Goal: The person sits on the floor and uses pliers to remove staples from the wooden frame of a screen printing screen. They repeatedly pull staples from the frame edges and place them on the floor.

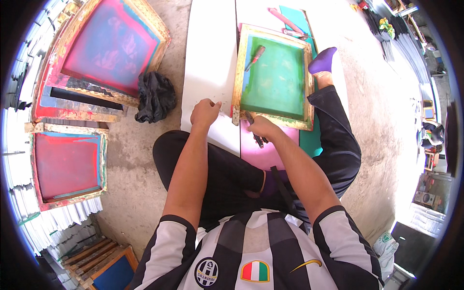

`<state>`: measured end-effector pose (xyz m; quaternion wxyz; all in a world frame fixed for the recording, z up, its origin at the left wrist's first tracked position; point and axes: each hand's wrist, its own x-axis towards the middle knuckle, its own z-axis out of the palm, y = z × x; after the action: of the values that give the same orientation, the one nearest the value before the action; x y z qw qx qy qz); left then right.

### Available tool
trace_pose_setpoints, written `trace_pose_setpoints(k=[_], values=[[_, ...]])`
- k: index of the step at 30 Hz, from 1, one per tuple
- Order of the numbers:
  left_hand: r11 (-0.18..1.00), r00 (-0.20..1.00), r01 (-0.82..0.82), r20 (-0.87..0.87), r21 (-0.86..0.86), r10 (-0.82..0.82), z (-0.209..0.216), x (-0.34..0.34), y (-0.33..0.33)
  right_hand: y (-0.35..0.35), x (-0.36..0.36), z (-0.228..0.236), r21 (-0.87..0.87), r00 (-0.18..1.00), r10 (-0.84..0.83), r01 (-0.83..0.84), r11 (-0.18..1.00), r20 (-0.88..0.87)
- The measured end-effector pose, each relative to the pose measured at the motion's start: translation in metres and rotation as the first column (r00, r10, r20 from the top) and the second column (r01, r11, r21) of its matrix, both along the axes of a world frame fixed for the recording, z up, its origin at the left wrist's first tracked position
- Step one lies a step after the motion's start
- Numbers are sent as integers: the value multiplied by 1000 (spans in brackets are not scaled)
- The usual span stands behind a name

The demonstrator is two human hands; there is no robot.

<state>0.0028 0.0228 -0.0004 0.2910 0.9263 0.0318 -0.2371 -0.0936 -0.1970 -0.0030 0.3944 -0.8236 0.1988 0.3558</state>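
Note:
A wooden-framed printing screen [310, 77] with green mesh lies on the boards before me. My right hand [263, 127] is at its near left corner, closed around pliers [259, 140]. The plier handles stick out below my fist, and the jaws point up to the frame's near edge. Over the white board [208, 58], left of the screen, my left hand [206, 112] is closed with thumb and fingers together. Whatever it may hold is too small to make out. Small dark specks lie on the board near it. A screwdriver [256, 57] rests on the screen's mesh.
Beyond the screen lie a pink-handled tool [285, 20] and a metal tool [295, 34] on a teal sheet [309, 142]. To the left are a black plastic bag [155, 96], a large screen [162, 41] and a smaller red one [103, 164]. My legs flank the boards.

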Motion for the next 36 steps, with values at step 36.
trace_pose_setpoints(k=[36], values=[[967,974,225,36,-117,-222,-20,-7,-34,55,-19,2,-373,985,-164,174,912,58]])
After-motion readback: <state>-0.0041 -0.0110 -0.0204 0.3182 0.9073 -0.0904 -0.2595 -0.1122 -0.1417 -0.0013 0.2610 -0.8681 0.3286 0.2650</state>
